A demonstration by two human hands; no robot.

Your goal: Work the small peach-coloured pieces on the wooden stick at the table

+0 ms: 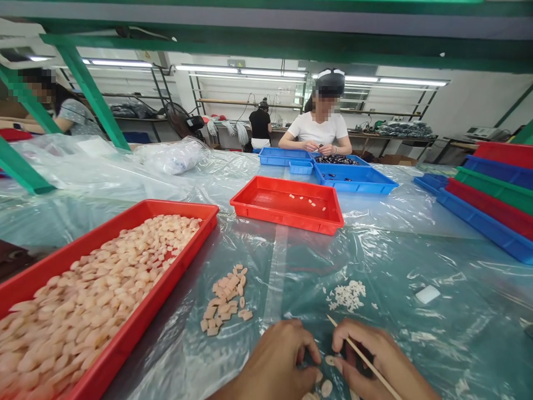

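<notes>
Hands meet at the table's near edge: the left hand (277,361) pinches a pale piece (330,360), the right hand (375,358) grips a thin wooden stick (363,358). Beyond lie a loose pile (225,303), white scraps (346,295), then a red tray (287,203).

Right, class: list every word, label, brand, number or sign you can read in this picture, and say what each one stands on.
None can be read.
Red tray of pale pieces: no text.
Second red tray: no marking.
Blue trays: no text visible.
Yellow sign on the far wall: too small and blurred.
White tag on the plastic sheet: blank.
Stick in the right hand: unmarked.
</notes>
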